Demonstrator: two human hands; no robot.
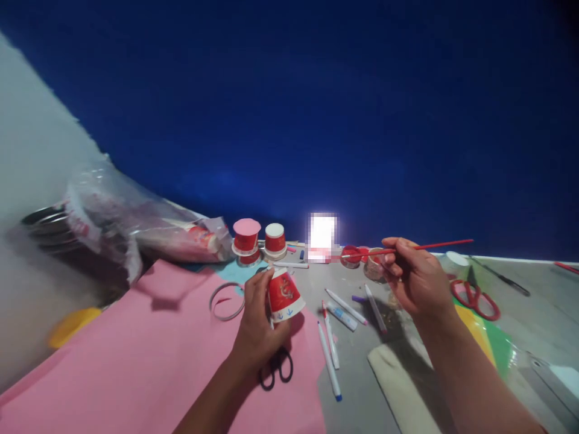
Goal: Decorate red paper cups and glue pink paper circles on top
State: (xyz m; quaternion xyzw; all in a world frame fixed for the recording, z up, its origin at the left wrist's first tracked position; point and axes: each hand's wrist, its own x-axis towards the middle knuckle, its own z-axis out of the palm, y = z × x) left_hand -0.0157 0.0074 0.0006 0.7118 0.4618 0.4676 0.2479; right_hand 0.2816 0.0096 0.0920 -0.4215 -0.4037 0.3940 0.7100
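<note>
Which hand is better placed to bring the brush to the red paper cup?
Probably the right hand. It already grips the red brush, its tip pointing left over the table. The left hand is closed around the upside-down red paper cup, so it is occupied.

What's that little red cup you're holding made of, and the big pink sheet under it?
The red cup in the left hand looks like printed paper: matte wall, white band at the rim. The pink sheet seems to be craft paper or thin foam, flat and matte; which one is unclear.
</note>
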